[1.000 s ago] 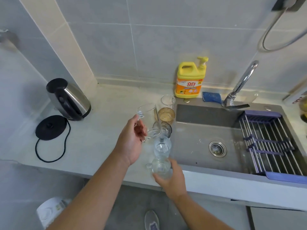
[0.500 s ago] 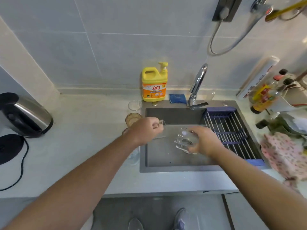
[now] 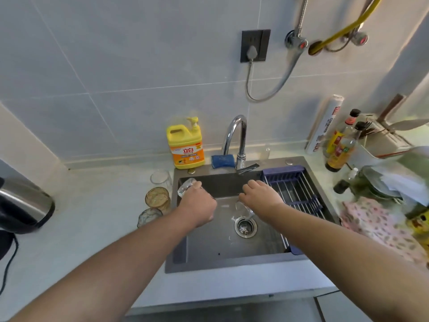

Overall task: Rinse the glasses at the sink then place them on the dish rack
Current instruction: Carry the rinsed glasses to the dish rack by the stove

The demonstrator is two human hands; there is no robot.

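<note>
Glass (image 3: 186,190) in your left hand (image 3: 197,206), second glass (image 3: 242,209) in right hand (image 3: 261,197), fingers curled round each. Wet slip could chip them on sink (image 3: 213,246).

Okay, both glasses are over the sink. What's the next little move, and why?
Probably open the tap. The right hand, holding the first glass over the sink, sits just below the faucet lever, and no water stream shows at the spout. The left hand grips the second glass, ready for rinsing.
</note>
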